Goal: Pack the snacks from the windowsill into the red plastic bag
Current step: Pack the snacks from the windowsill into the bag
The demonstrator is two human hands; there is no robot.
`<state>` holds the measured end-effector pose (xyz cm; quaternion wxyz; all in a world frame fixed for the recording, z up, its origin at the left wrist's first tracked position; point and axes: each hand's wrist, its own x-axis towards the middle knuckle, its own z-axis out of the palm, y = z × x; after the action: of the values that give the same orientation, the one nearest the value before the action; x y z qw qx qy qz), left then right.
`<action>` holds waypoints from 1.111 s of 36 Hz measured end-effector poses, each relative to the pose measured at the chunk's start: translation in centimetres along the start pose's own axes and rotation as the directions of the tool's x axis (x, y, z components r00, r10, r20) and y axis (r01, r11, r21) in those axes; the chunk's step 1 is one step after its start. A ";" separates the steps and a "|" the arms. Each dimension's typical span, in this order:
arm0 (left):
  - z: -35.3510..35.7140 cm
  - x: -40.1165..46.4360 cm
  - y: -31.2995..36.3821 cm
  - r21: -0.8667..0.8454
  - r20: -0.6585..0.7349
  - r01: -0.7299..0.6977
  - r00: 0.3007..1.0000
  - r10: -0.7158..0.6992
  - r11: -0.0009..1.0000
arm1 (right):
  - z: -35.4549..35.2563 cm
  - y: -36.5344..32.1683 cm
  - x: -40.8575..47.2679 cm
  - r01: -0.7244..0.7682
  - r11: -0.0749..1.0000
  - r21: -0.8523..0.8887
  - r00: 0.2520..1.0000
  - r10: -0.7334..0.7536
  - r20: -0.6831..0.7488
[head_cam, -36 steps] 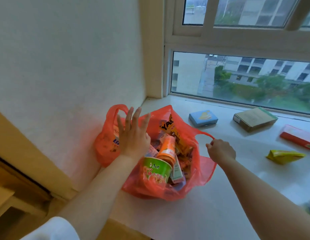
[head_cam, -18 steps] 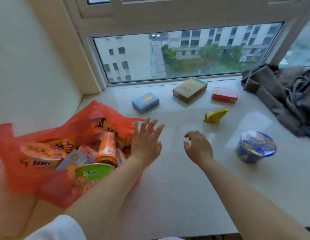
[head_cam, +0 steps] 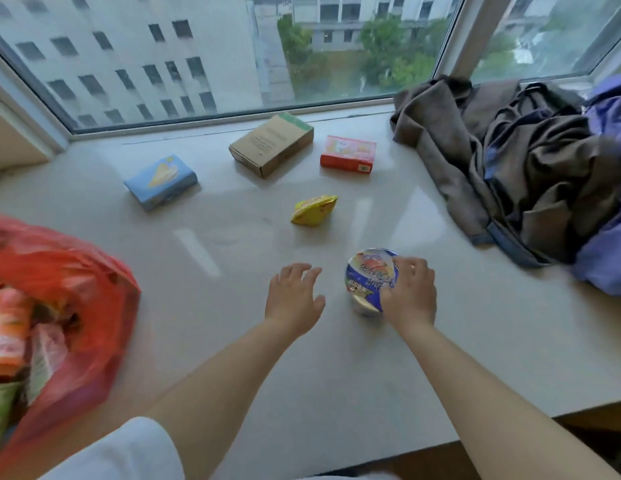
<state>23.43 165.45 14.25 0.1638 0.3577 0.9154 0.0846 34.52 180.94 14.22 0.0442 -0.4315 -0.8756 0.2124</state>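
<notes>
The red plastic bag lies open at the left edge with several snacks inside. On the pale windowsill a blue noodle cup stands in the middle; my right hand wraps its fingers round the cup's right side and lid. My left hand hovers just left of the cup, fingers spread, holding nothing. Farther back lie a blue box, a brown cardboard box, a red box and a small yellow packet.
A heap of brown and purple clothes covers the sill's right end. The window glass runs along the back. The sill's front edge drops off at the lower right.
The view has swung right, away from the bag. My right hand let go of the bag handle, travelled right and took hold of the blue cup. My left hand left the bag and followed.
</notes>
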 end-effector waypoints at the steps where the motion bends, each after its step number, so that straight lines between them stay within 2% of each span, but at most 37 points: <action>1: 0.6 0.5 0.6 -0.066 0.030 0.043 0.999 -0.041 0.997 | -0.1 0.8 0.5 -0.040 0.999 0.030 0.999 0.039 0.026; 3: 2.1 1.6 1.8 -0.217 0.124 0.169 0.982 -0.144 0.962 | -0.3 2.2 1.8 -0.143 0.982 0.125 0.986 0.131 0.104; 6: 4.0 3.1 3.7 -0.456 0.307 0.395 0.911 -0.275 0.797 | -0.2 4.2 3.7 -0.278 0.934 0.227 0.940 0.216 0.264; 8: 4.8 3.8 4.6 -0.556 0.405 0.477 0.871 -0.279 0.681 | 0.3 4.9 4.7 -0.351 0.882 0.313 0.907 0.238 0.347; 10: 5.5 4.3 5.3 -0.607 0.471 0.498 0.853 -0.224 0.619 | 1.0 5.3 5.3 -0.434 0.803 0.408 0.873 0.263 0.410; 14: 6.5 4.7 6.3 -0.736 0.495 0.525 0.848 -0.188 0.427 | 2.1 5.0 6.0 -0.575 0.613 0.541 0.803 0.295 0.518; 17: 7.0 4.6 5.9 -0.788 0.442 0.511 0.858 -0.262 0.343 | 2.7 4.1 6.1 -0.574 0.604 0.553 0.795 0.247 0.555; 21: 6.9 4.1 3.1 -0.791 0.406 0.530 0.829 -0.386 0.307 | 3.7 1.7 6.1 -0.555 0.636 0.536 0.776 0.164 0.609; 29: 3.2 4.6 -5.0 -0.747 0.226 0.556 0.727 -0.648 0.363 | 6.8 -5.8 6.4 -0.521 0.709 0.475 0.639 -0.045 0.768; 31: 2.2 4.8 -6.8 -0.721 0.167 0.556 0.718 -0.676 0.412 | 7.4 -7.3 6.6 -0.500 0.735 0.458 0.589 -0.099 0.802; 33: 1.4 5.1 -8.2 -0.662 0.091 0.545 0.740 -0.667 0.514 | 8.0 -8.3 7.0 -0.402 0.812 0.423 0.581 -0.131 0.803; 34: 1.0 5.4 -8.6 -0.615 0.047 0.528 0.766 -0.641 0.585 | 8.2 -8.6 7.4 -0.315 0.861 0.399 0.608 -0.140 0.782; 36: 0.3 5.9 -8.7 -0.458 -0.006 0.489 0.833 -0.553 0.742 | 8.4 -9.0 8.5 -0.117 0.940 0.320 0.714 -0.145 0.685; 38: -0.3 6.7 -7.9 -0.247 0.025 0.445 0.891 -0.453 0.861 | 8.1 -9.2 10.0 0.039 0.976 0.215 0.831 -0.151 0.536; 40: -0.6 7.4 -6.8 -0.066 0.114 0.401 0.913 -0.393 0.914 | 7.6 -9.4 11.8 0.204 0.976 0.081 0.910 -0.219 0.352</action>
<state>13.81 165.52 11.20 0.2380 0.1604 0.9552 0.0722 18.22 182.52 9.97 -0.0844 -0.2871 -0.9058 0.2999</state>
